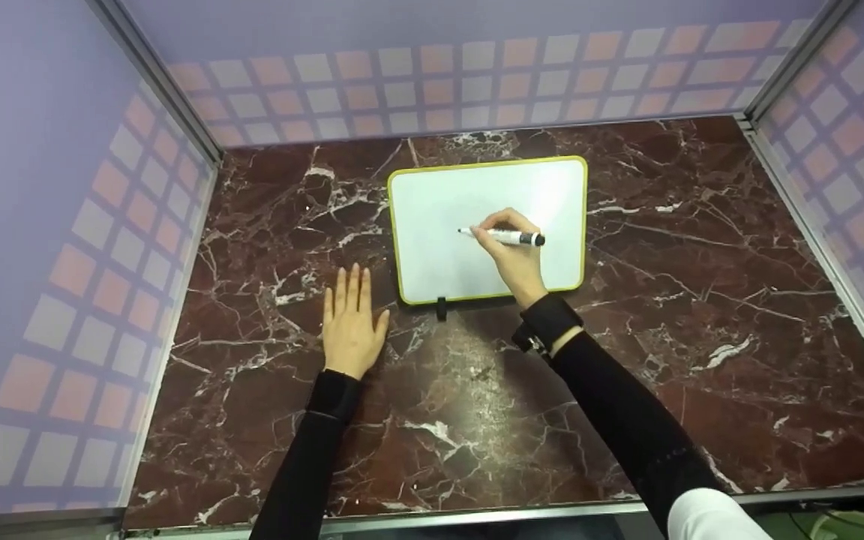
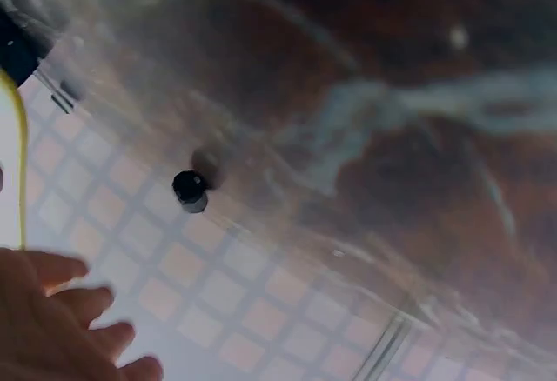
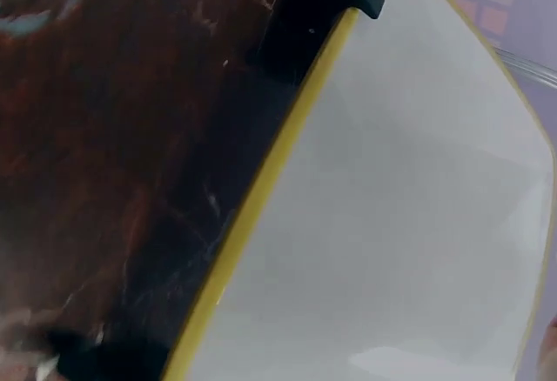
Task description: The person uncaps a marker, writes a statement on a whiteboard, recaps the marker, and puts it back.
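A small whiteboard point(image 1: 432, 202) with a yellow frame lies on the marbled tabletop, its white face showing no lines. My right hand point(image 1: 518, 251) is over its right half and pinches a white marker point(image 1: 505, 236) between thumb and fingers. The marker's narrow tip points left, and its thick black end sticks out to the right. My left hand point(image 1: 352, 330) rests palm down on the table, left of the board, with straight fingers. In the right wrist view, the board point(image 3: 392, 181) fills the right side and the marker is out of sight.
A black clip point(image 1: 442, 308) grips the board's near edge. The left wrist view shows a small black round piece point(image 2: 190, 190) beyond the left fingers. Patterned purple panels point(image 1: 439, 75) enclose the dark red marbled table point(image 1: 274, 225) at the back and sides.
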The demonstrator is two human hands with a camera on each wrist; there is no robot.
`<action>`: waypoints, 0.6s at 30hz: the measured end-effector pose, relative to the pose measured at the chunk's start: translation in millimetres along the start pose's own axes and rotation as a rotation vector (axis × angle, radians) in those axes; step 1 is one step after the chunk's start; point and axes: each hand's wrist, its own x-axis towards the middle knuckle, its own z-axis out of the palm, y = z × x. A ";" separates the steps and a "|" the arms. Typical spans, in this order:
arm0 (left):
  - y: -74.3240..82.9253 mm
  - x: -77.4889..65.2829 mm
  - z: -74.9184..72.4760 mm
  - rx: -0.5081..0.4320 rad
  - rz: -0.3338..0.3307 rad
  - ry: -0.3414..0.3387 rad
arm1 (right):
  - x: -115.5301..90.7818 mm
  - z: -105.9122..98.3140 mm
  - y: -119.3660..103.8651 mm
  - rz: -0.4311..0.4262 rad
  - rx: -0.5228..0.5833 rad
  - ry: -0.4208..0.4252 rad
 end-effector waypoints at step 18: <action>8.7 -3.8 -23.1 0.053 0.043 0.002 | 18.4 41.3 17.7 0.016 -0.144 -0.062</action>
